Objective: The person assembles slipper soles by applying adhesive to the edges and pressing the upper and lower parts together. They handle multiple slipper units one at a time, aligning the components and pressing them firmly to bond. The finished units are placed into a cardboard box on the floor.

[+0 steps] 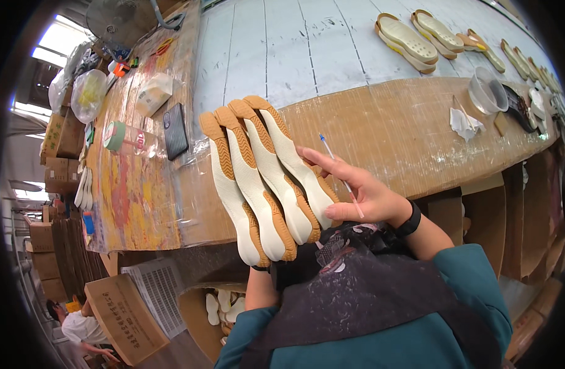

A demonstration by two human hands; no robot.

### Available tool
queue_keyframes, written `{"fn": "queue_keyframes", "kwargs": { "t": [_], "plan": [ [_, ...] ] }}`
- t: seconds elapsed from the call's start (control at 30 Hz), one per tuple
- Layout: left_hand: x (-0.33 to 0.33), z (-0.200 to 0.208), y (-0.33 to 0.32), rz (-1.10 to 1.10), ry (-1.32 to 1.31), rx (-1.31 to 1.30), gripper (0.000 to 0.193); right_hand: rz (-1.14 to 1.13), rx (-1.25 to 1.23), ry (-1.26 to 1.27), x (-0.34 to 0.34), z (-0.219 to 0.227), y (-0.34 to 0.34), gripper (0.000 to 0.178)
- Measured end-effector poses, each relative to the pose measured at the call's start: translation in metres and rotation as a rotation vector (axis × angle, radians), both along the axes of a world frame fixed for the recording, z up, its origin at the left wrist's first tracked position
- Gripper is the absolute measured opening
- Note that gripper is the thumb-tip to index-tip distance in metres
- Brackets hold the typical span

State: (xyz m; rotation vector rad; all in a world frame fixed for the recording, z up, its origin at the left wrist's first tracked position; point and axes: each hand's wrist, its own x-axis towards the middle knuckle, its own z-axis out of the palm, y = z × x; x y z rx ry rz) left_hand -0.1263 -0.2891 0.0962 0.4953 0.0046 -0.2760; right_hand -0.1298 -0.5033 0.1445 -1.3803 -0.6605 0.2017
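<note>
Several white and tan shoe soles (258, 166) stand on edge side by side in front of me, heels and toes aligned. My right hand (368, 190) grips the near right end of the row, thumb on the white side wall and fingers at the outermost sole. A slim clear pen with a blue tip (329, 152) is tucked between that hand's fingers and crosses the palm. My left forearm (261, 289) runs up beneath the near ends of the soles, and the left hand itself is hidden behind them.
A phone (176, 131), a green-lidded jar (124, 136) and a paper packet (154, 95) lie left on the table. More soles (407, 42) line the pale surface at the far right, near a clear plastic tub (487, 92). Below is an open carton (199, 320) with soles; another person (82, 326) is at lower left.
</note>
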Motion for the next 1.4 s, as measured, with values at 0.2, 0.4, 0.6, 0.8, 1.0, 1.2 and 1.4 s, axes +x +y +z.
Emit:
{"fn": "queue_keyframes", "kwargs": {
  "t": [0.2,0.4,0.6,0.8,1.0,1.2,1.4],
  "plan": [
    [0.006,0.003,-0.006,0.002,-0.011,-0.026,0.044,0.020,0.047,-0.017,-0.002,0.010,-0.006,0.073],
    [0.004,0.004,-0.011,0.000,-0.005,-0.020,0.045,-0.042,0.023,-0.120,-0.006,0.005,-0.001,0.074],
    [-0.001,0.001,-0.011,-0.004,-0.001,0.017,0.046,-0.023,-0.015,-0.012,-0.013,0.014,-0.003,0.072],
    [-0.005,-0.001,-0.001,0.021,0.023,0.112,0.047,-0.086,-0.087,-0.186,-0.011,0.011,-0.015,0.068],
    [-0.003,0.001,-0.005,0.012,0.003,0.146,0.048,-0.607,-0.277,0.043,-0.009,-0.006,-0.095,0.031],
    [0.002,0.005,-0.008,0.038,0.003,0.159,0.049,-1.159,-1.240,-0.201,0.035,-0.046,-0.226,0.018],
    [0.016,0.006,-0.020,0.033,-0.025,0.182,0.050,-1.153,-1.550,-0.176,0.039,-0.062,-0.264,0.019]
  ]
}}
